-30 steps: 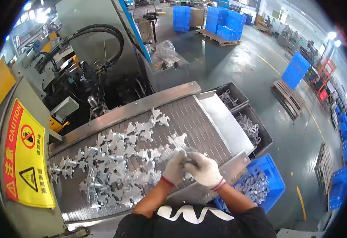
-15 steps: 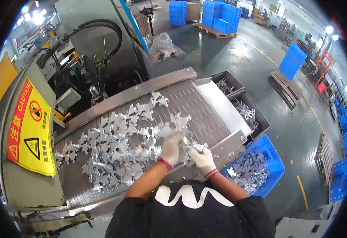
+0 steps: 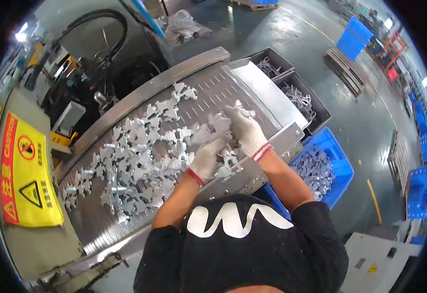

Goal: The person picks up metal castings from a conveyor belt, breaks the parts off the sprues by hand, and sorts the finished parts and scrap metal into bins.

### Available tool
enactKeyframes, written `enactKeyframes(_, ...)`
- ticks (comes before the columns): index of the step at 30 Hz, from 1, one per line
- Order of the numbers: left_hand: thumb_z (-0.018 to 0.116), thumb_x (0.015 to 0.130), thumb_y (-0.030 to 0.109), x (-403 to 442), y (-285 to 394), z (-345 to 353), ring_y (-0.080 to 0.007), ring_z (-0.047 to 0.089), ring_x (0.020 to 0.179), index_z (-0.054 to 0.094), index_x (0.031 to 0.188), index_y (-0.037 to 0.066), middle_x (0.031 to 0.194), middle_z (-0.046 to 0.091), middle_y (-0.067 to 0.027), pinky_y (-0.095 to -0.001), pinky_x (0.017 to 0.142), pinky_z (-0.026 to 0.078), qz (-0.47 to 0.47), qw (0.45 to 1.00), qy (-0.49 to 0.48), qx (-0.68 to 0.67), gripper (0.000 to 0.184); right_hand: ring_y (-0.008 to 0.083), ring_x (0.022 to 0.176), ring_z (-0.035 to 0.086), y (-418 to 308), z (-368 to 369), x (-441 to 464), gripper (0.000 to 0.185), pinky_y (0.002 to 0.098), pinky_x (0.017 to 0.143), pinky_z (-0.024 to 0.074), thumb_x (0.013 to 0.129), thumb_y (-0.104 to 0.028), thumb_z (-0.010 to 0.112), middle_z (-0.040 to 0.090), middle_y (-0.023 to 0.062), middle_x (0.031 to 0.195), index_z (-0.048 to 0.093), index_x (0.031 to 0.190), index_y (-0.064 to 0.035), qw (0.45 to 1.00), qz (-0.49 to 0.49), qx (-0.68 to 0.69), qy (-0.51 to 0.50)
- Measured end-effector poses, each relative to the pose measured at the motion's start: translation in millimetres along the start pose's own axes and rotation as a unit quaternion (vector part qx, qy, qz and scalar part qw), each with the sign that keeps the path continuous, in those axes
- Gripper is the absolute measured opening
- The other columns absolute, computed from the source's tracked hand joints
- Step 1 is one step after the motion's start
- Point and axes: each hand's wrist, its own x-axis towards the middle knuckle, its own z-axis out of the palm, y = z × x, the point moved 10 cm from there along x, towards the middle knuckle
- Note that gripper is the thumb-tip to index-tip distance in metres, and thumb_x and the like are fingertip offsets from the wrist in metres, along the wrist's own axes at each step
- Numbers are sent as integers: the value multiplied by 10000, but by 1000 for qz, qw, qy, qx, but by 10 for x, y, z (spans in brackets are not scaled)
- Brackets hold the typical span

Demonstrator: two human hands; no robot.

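Both my hands wear white knit gloves with red cuffs, over a slatted conveyor (image 3: 206, 100). My left hand (image 3: 207, 158) is closed, fingers curled at the lower edge of a flat silvery metal casting (image 3: 219, 124). My right hand (image 3: 247, 133) reaches just beyond it, slightly blurred, its fingers bent over at a small shiny metal piece whose shape I cannot make out. Several loose metal castings (image 3: 142, 163) lie heaped left of my hands. A few broken metal bits (image 3: 228, 166) rest by the conveyor's near edge, beside my left hand.
A blue bin (image 3: 340, 168) of metal pieces stands right of the conveyor. Two dark bins (image 3: 316, 100) with branched metal scrap sit beyond a pale metal plate (image 3: 269, 93). A machine with hoses and a yellow caution sign (image 3: 30, 178) is at left. Pallets (image 3: 345, 71) stand farther off.
My right hand has moved up and away from the near edge, to the far side of my left hand. My left hand stays low by the castings. The camera view has shifted.
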Motion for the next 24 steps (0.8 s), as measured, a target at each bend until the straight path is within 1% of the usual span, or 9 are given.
enactKeyframes(2,439,1119,247,-89,359,83,-273,712,1061,701,1249,48,1144,749,-146,-424,945,534,155,900,12,406,354,62,803,596,100,198,-28,347,262,692,511,1060,-304,682,710,-14,968,738,1307,-67,969,207,132,-29)
enactKeyframes(7,574,1071,238,52,107,-10,-263,665,1233,677,1366,12,1299,733,-142,-380,1048,497,84,896,63,431,387,194,1036,729,207,234,-42,294,336,940,552,1033,-238,656,783,128,1122,764,1240,-60,983,53,97,144)
enactKeyframes(8,637,1053,218,86,-56,-89,-200,650,1202,647,1388,-55,1325,711,-97,-359,1028,500,-12,991,128,34,432,227,1040,750,259,202,-37,297,346,938,559,1031,-257,653,785,148,1127,767,1232,-71,983,41,69,165)
enactKeyframes(17,576,957,97,222,-44,-129,-445,696,1108,720,1214,76,1193,733,-241,-550,961,526,92,949,106,284,295,297,1045,777,55,-35,-264,306,368,919,589,1019,-263,679,788,184,1106,765,1231,-61,973,-2,-51,224)
enactKeyframes(19,607,945,91,340,-119,-82,-409,729,1039,721,1187,58,1152,753,-213,-516,945,549,118,796,62,590,270,286,1025,787,-128,118,-331,292,364,888,600,997,-247,708,794,177,1079,771,1222,-72,978,-19,-33,207)
enactKeyframes(20,447,1120,534,559,-772,-505,-274,672,1182,660,1326,-17,1243,717,-130,-459,1035,509,-31,933,62,352,625,277,1018,791,-295,219,-422,287,361,873,605,981,-237,729,796,173,1067,775,1214,-75,980,-36,-60,185)
enactKeyframes(22,612,977,160,560,-316,-508,-315,746,990,711,1163,21,1090,767,-153,-448,932,563,165,954,134,212,252,310,1036,782,-538,428,-537,278,371,892,607,924,-193,757,791,173,1108,791,1181,-92,971,-153,-116,143)
enactKeyframes(23,530,1113,479,272,-25,-371,-271,716,984,661,1329,13,1105,740,-98,-431,898,565,303,835,152,434,530,299,1031,777,-501,278,-478,275,385,897,602,938,-175,725,787,163,1115,777,1193,-85,964,-187,-83,167)
enactKeyframes(24,516,1130,338,425,-417,-505,-255,734,966,656,1331,13,1129,755,-90,-387,856,569,112,970,100,193,407,289,1027,773,-408,110,-499,274,399,903,598,952,-157,694,783,153,1121,762,1205,-78,959,-212,-47,184)
